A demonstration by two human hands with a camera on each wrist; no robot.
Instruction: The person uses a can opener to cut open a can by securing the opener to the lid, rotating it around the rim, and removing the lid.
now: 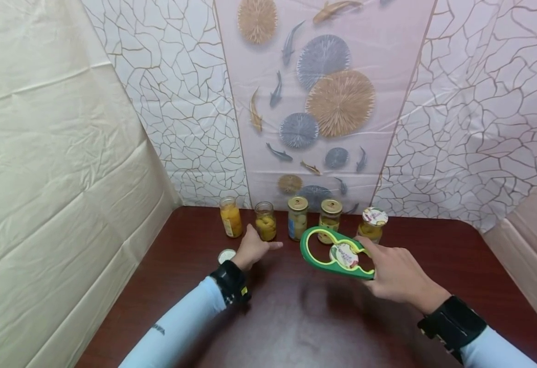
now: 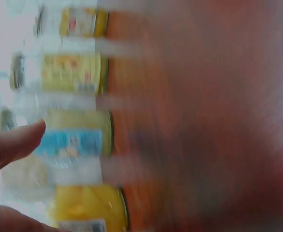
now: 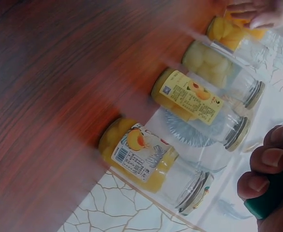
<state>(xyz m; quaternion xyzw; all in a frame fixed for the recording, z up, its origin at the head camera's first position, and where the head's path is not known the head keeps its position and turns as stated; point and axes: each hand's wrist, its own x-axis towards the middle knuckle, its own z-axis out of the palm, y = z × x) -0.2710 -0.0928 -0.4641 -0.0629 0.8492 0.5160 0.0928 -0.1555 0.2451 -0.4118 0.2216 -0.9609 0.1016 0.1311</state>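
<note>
My right hand (image 1: 395,271) grips a green jar opener (image 1: 312,258) with light-green inner rings. Inside its middle ring shows a white printed lid (image 1: 344,255). Curled fingers (image 3: 267,162) round the opener's green edge appear in the right wrist view. My left hand (image 1: 253,248) reaches over the table with nothing in its grasp, thumb pointing right. It is nearest a lidless jar of yellow fruit (image 1: 266,228), overlapping its lower left side. To the left stands a lidless jar of orange fruit (image 1: 231,221), and a white lid (image 1: 226,255) lies in front of it.
Further right in the row are a gold-lidded jar with a blue label (image 1: 297,221), a gold-lidded jar with a yellow label (image 3: 192,96) and a jar with a printed lid (image 3: 141,154). Patterned cloth (image 1: 195,112) hangs behind the dark red-brown table (image 1: 277,327).
</note>
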